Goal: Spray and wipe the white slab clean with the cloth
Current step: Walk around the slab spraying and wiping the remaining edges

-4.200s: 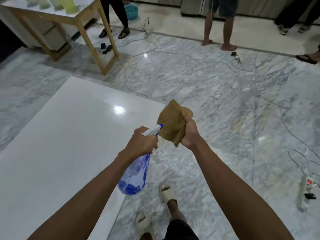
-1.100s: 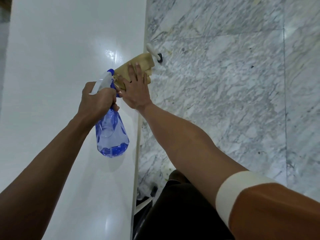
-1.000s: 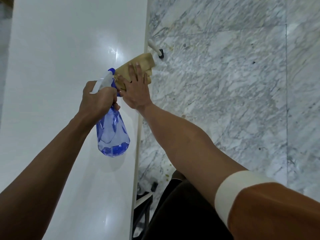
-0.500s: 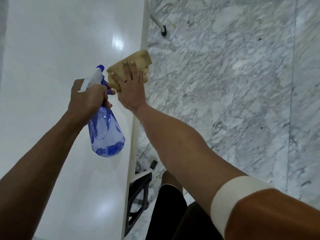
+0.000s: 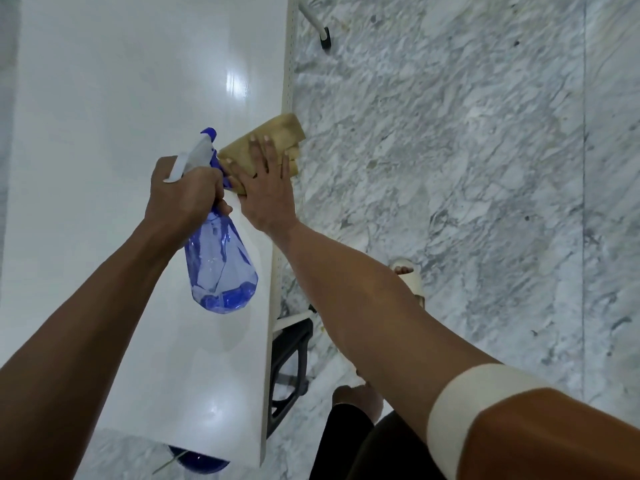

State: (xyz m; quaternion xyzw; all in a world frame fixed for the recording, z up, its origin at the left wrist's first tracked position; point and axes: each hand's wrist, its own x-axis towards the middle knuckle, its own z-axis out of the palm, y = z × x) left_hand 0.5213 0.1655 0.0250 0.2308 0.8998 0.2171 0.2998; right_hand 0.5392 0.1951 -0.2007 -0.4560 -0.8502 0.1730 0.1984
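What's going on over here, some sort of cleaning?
Yes. A person is cleaning a white slab. The right hand presses a tan cloth flat against the slab's right edge, fingers spread. The left hand grips a blue spray bottle by its trigger head, held above the slab beside the cloth. Marble floor lies to the right.

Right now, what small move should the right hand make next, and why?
Probably slide the cloth left, inward over the white slab. The right hand presses it flat at the slab's right edge, partly overhanging, while the left hand holds the spray bottle.
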